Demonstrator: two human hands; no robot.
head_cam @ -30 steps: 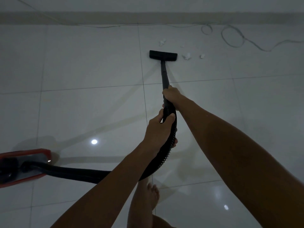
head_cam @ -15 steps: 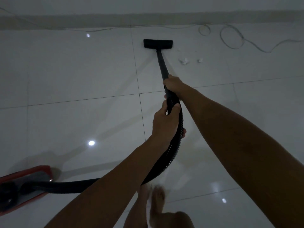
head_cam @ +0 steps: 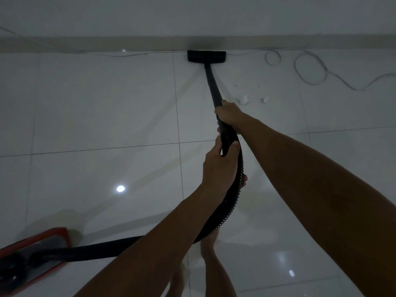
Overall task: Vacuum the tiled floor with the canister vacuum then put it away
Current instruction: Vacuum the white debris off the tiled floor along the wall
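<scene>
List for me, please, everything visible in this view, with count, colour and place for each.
floor nozzle: one, black, on the tiles against the far baseboard.
wand: one, black, slanting from the nozzle back to the hands.
hose: one, black, ribbed, curving from the hands down and left to the canister.
canister vacuum: one, red and black, bottom left on the floor.
paper scraps: a few, white, right of the wand.
cable: one, pale, looped along the far right.
tiled floor: white, glossy.
baseboard: one, grey, across the top.
feet: bare, bottom centre.
left hand: grips the hose.
right hand: grips the wand.
</scene>
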